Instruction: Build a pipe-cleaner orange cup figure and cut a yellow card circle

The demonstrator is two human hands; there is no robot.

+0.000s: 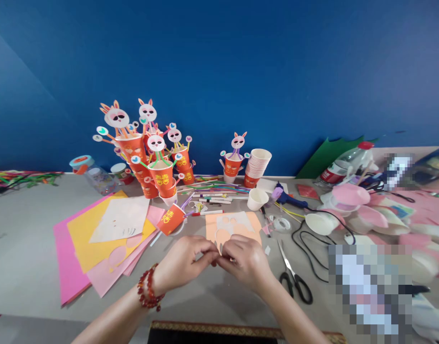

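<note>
My left hand [190, 260], with red bead bracelets [150, 289] on its wrist, meets my right hand [246, 260] above the grey table. Both hands are closed, fingertips pinched together; whatever lies between them is too small or hidden to make out. Just beyond them lies a peach paper sheet [253, 220] with shapes cut out, a white cut-out sheet [237, 220] on top. To the left, a red paper cup [171, 219] tips over with a purple stem in it. Scissors [293, 274] with black handles rest right of my right hand.
Stacked red cups with paper rabbit heads [161, 174] stand at the back left. Coloured paper sheets [78, 248] spread out left. A cup stack [258, 167], markers [208, 212] and a corded blue glue gun [291, 199] lie beyond. Bottle [336, 172] and paper scraps crowd the right.
</note>
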